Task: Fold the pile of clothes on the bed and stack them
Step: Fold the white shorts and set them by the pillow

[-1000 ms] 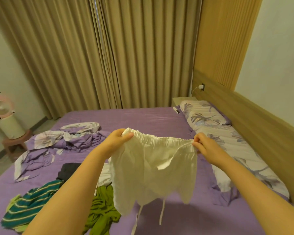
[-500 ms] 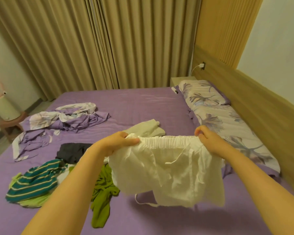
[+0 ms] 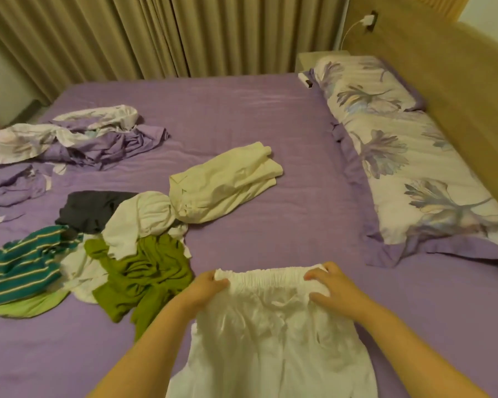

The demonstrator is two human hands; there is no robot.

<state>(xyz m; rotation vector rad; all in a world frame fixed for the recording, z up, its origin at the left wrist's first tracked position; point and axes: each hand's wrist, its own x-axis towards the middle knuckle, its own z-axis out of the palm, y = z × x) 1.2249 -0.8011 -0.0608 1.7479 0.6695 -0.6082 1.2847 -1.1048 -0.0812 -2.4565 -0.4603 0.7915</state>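
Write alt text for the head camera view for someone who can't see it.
Two hands, left hand and right hand, grip the elastic waistband of white shorts laid on a purple bed. An unfolded pile lies to the left, including a green garment and striped top; floral pillows line the headboard.

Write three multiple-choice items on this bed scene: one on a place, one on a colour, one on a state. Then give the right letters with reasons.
1. Where does the crumpled olive-green garment lie?
A. on the pillow
B. left of the white elastic-waist shorts
C. on the floor

2. What colour is the bed sheet?
A. purple
B. red
C. grey

3. What are both hands doing?
A. hanging idle
B. holding the striped top
C. gripping the shorts' waistband

Answers: 1 B, it sits on the sheet beside the left hand. 2 A, the bare sheet is purple. 3 C, the left hand and right hand curl round the waistband's two ends.
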